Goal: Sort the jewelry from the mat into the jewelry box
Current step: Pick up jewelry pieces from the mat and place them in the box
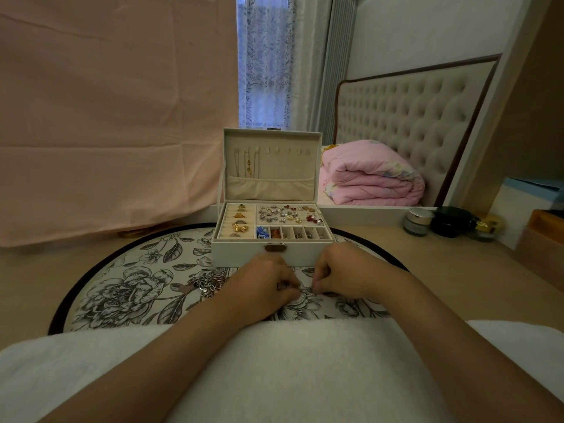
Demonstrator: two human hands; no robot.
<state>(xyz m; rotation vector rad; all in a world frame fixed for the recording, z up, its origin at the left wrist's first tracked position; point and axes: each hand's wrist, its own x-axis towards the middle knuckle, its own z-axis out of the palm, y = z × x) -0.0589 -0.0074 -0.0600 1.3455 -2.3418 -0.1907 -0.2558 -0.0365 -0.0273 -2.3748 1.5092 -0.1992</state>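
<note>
Level: dim and flat, muted warm-grey cast; no hard highlights
Source: daylight through the lace curtain (265, 56) at the back; bluish, the brightest patch
Shadows: soft; faint under the left hand (262, 285) and right hand (338, 273) on the mat (122, 288); the box (238, 254) front is shaded
Glare: small glints only, on the clasp (275, 247) and jar lid (419, 212)
Focus: box contents fairly sharp; the piece (306, 289) pinched between the hands is soft, form unclear
Distortion: wide-angle; headboard (412, 117) lines lean and bow; near edge stretched
</note>
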